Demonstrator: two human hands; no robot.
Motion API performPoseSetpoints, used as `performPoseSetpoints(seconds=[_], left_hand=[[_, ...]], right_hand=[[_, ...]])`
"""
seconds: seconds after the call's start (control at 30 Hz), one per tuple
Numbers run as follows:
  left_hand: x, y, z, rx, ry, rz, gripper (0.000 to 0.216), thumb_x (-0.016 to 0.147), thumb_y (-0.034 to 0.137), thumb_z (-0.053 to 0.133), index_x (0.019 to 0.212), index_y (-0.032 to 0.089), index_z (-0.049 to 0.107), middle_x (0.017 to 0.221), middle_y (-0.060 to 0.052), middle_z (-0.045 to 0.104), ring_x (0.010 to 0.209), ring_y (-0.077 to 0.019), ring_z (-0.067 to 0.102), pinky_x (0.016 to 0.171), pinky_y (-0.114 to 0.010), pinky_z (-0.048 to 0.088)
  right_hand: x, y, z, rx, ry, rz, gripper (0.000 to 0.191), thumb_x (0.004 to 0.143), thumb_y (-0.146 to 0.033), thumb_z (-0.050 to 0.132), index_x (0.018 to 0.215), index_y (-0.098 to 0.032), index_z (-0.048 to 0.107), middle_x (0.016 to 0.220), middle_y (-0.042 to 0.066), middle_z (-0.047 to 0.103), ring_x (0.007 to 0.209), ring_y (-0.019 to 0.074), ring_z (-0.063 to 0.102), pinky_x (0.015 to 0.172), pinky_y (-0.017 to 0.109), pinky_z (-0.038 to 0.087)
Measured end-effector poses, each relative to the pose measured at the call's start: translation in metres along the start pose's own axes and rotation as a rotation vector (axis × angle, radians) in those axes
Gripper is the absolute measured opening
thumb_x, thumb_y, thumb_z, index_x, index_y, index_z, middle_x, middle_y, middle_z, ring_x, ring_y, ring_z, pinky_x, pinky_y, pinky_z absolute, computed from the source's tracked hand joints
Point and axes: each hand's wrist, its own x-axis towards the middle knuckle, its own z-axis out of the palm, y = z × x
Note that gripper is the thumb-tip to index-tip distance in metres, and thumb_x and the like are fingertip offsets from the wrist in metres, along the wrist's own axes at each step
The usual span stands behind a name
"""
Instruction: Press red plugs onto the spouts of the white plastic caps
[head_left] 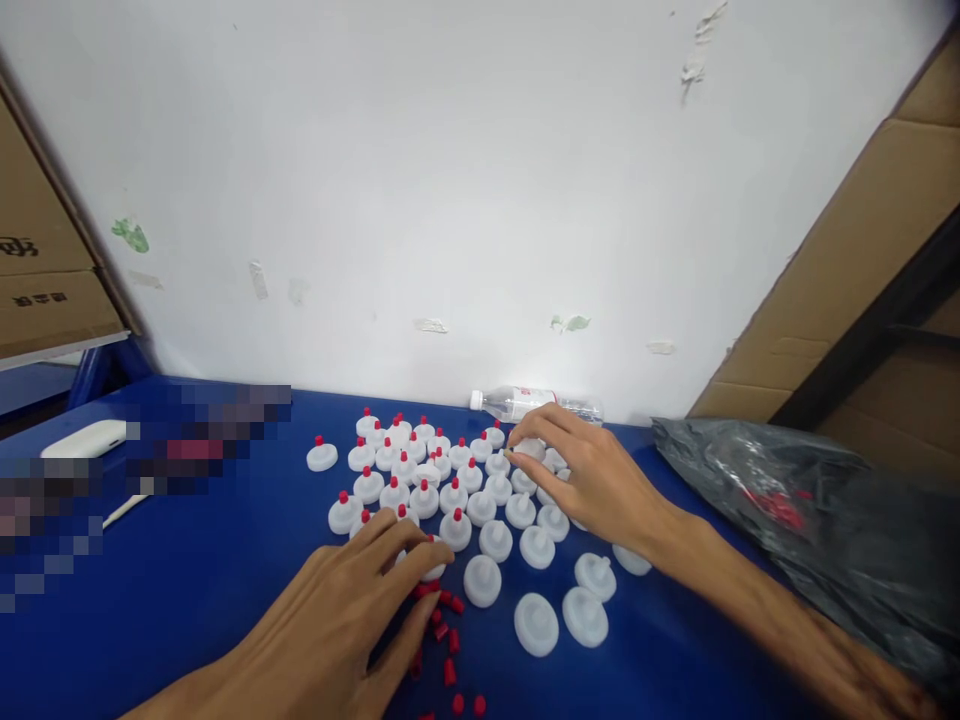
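My left hand is low over the near left of a group of white plastic lids with short nozzles. Its thumb and index finger are apart beside loose small red caps, and nothing shows between them. Farther right, my right hand reaches over the back of the group. The thumb and index finger curve apart around a white lid; contact with it cannot be made out. Several lids on the left carry red caps on their nozzles, such as one lid. Bare-nozzled lids, including a near one, lie on the right.
A clear plastic bottle lies against the white wall behind the lids. On the right, a grey plastic bag has red pieces at its opening. A white object is on the blue table. Cardboard stands at right.
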Motion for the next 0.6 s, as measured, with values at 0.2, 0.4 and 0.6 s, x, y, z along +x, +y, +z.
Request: performPoseSetpoints(seconds=[0.2, 0.4, 0.6], left_hand=[[0.004, -0.005, 0.000, -0.008, 0.137, -0.095, 0.021, 0.110, 0.035, 0.045, 0.128, 0.027, 0.052, 0.109, -0.001, 0.071, 0.096, -0.0184, 0.072, 0.067, -0.027, 0.055], [0.003, -0.006, 0.001, -0.126, 0.020, 0.043, 0.019, 0.112, 0.026, 0.038, 0.106, 0.027, 0.055, 0.095, 0.002, 0.067, 0.079, -0.0153, 0.067, 0.061, -0.026, 0.049], [-0.005, -0.008, 0.000, -0.119, 0.064, 0.101, 0.023, 0.109, 0.020, 0.035, 0.109, 0.027, 0.057, 0.093, 0.000, 0.068, 0.085, -0.0175, 0.068, 0.068, -0.026, 0.053]], right_hand=[[-0.007, -0.046, 0.006, 0.118, -0.029, -0.354, 0.020, 0.109, -0.029, 0.057, 0.126, -0.019, 0.056, 0.109, 0.005, 0.074, 0.099, 0.0199, 0.070, 0.089, 0.035, 0.059], [-0.016, -0.076, 0.020, 0.076, 0.039, -0.534, 0.010, 0.110, -0.018, 0.052, 0.117, -0.016, 0.058, 0.098, 0.003, 0.077, 0.092, 0.0155, 0.073, 0.094, 0.028, 0.059], [-0.010, -0.078, 0.018, -0.003, 0.155, -0.630, 0.024, 0.107, -0.009, 0.046, 0.098, -0.019, 0.066, 0.089, -0.001, 0.077, 0.084, 0.0136, 0.072, 0.078, 0.026, 0.057]])
